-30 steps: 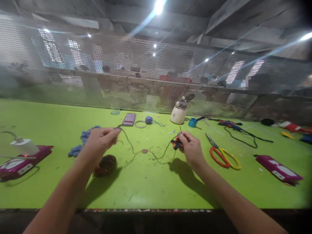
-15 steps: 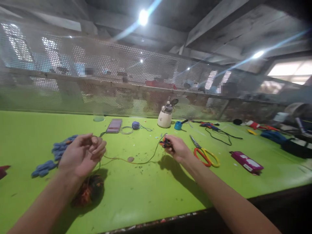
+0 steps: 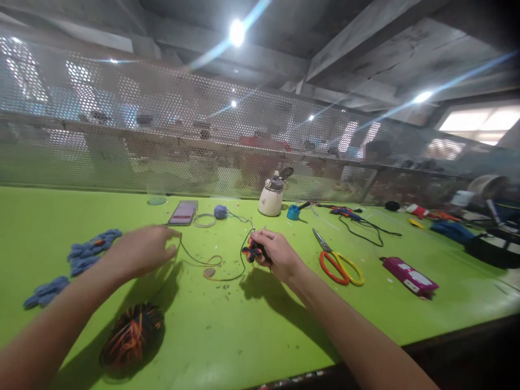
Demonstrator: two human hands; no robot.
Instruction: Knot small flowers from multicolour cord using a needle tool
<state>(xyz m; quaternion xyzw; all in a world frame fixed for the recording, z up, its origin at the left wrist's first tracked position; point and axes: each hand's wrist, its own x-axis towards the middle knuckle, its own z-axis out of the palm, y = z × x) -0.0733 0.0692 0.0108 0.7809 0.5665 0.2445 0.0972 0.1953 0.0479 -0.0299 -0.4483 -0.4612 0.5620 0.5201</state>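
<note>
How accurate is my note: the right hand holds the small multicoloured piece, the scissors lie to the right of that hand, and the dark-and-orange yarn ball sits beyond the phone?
The yarn ball is misplaced: the head view shows it well on the near side of the phone. The right hand does hold the small multicoloured piece, with the scissors to its right.
</note>
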